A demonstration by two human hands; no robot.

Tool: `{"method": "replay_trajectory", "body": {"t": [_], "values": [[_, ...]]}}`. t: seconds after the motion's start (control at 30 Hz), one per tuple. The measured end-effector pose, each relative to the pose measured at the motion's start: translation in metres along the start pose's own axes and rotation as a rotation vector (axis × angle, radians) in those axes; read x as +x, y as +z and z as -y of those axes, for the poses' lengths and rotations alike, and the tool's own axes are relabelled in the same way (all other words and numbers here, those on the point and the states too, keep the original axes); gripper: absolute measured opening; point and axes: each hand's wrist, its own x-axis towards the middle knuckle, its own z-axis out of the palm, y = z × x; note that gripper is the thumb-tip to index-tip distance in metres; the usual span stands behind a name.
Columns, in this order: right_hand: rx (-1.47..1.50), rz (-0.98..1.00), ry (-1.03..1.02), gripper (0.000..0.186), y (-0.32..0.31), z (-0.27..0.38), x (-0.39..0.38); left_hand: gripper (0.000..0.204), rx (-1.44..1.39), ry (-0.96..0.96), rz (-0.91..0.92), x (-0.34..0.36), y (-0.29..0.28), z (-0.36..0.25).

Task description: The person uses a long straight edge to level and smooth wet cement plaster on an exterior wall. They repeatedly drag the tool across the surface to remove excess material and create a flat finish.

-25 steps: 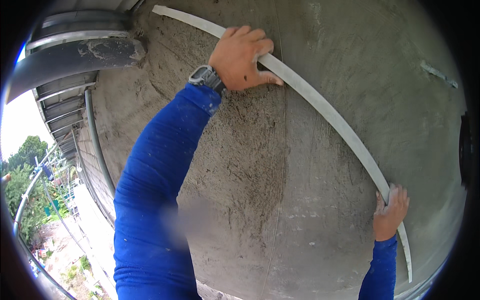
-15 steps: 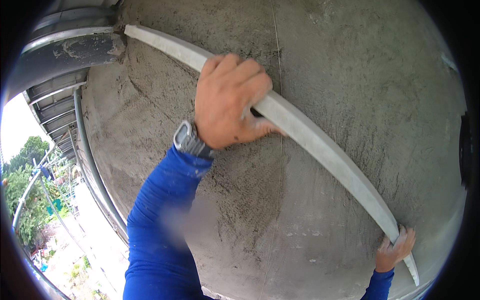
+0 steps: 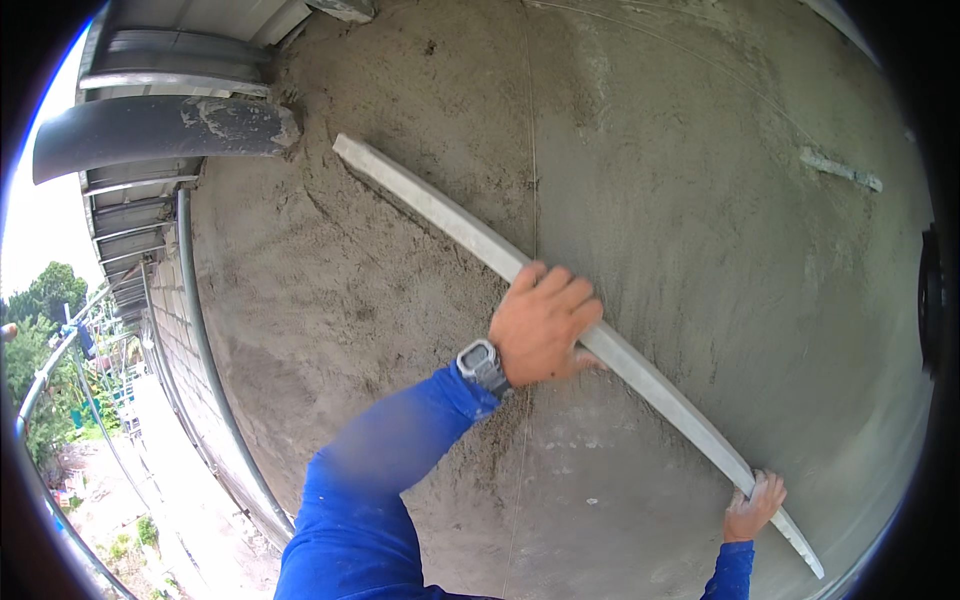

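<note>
A long pale plasterer's straightedge (image 3: 655,383) slants across the grey plastered wall (image 3: 730,260), from upper left to lower right. My left hand (image 3: 545,322), with a grey watch (image 3: 481,364) on its wrist, is closed over the bar near its middle. Close to the bar's lower right end, my right hand (image 3: 755,507) is wrapped round it. Plaster shows along the bar's lower edge at its upper part. A thin string line (image 3: 533,150) runs down the wall and passes behind the bar. The wall is rough and darker on the left, smoother at lower right.
A dark pipe (image 3: 170,127) juts out of the wall at upper left, beneath metal roofing. Scaffold tubes (image 3: 215,350) stand along the left side, with trees and ground far below. A pale strip (image 3: 841,169) sits on the wall at upper right.
The straightedge's upper end and my left hand now appear lower and farther right. My right hand appears slightly left and lower. The view has shifted, and both hands keep their grip.
</note>
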Motion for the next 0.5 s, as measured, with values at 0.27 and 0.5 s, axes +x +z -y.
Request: {"method": "replay_trajectory", "body": {"t": [0.27,0.5], "values": [[0.068,-0.200,-0.096,0.040,0.000,0.139,0.187,0.065,0.302,0.046,-0.054,0.083,-0.078,0.193],[-0.057,-0.258,-0.202,0.043,0.008,0.123,0.156,0.071,0.281,0.053,-0.141,0.043,-0.054,0.181]]}}
